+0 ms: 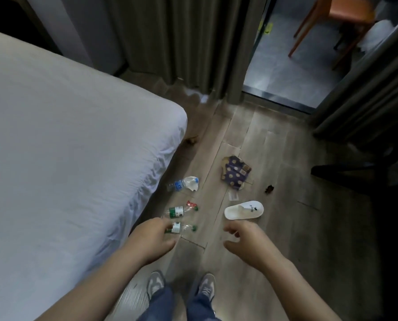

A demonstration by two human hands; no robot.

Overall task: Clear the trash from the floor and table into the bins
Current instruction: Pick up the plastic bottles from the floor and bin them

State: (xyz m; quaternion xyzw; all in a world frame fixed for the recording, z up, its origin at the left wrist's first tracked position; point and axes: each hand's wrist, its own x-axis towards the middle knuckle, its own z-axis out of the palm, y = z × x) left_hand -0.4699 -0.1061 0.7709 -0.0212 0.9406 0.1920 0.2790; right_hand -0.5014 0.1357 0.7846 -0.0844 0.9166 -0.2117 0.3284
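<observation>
The left hand overlaps the base of the nearest green-capped bottle; whether they touch is unclear. The orange chair is cut off by the top edge. A dark scrap is too small to identify.

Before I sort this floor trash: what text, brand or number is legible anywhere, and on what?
No text is legible; every marking is blurred or too small.
Blue-label bottle: label print, blurred.
Farther green-label bottle: dark print on white panel, too small.
Nearer green-label bottle: same, too small.
White slipper: dark strap logo, unreadable.
Purple dotted bag: no lettering discernible.
Yellow sticker by the doorway: blurred.
</observation>
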